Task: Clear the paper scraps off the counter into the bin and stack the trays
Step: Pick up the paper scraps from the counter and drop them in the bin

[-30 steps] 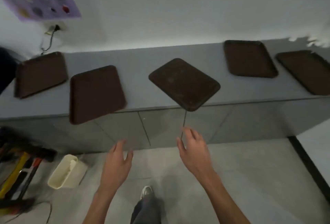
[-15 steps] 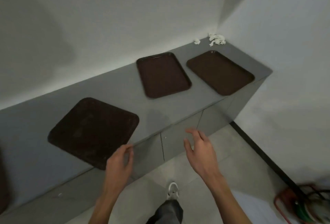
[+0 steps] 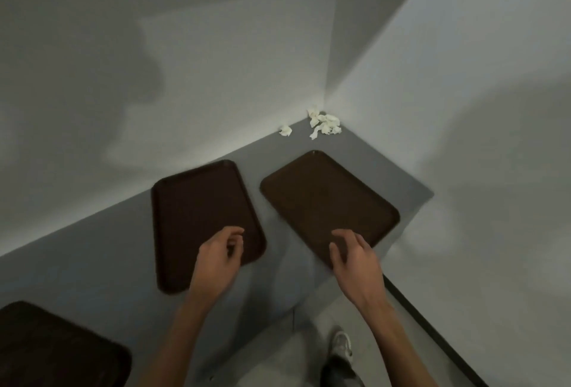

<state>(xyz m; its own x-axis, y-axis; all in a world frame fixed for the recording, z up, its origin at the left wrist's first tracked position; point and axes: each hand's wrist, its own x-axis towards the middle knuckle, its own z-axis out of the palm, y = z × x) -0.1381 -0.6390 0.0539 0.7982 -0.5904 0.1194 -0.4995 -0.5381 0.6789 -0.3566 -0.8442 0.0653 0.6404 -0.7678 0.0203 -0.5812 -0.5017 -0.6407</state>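
Head view. A grey counter (image 3: 92, 269) runs along a wall to a corner of the room. The frame is dim and somewhat blurred.

Hidden or unclear: one dark tray (image 3: 46, 349) at the counter's near left is cut off by the lower and left borders. The left hand (image 3: 219, 258) covers part of the middle tray (image 3: 197, 213), and the right hand (image 3: 355, 258) covers the near end of the end tray (image 3: 321, 201), which overhangs the counter's front edge. Whether either hand touches its tray cannot be told. A shoe (image 3: 343, 345) shows on the floor below.

Hands: the left has its fingers loosely curled towards the thumb and holds nothing. The right has its fingers spread and slightly bent, and also holds nothing.

Task items: the middle and end trays lie flat, side by side and apart, unstacked. White paper scraps (image 3: 324, 124) lie heaped in the counter's far corner against both walls. One stray scrap (image 3: 285, 130) lies just beside the heap at the back edge.
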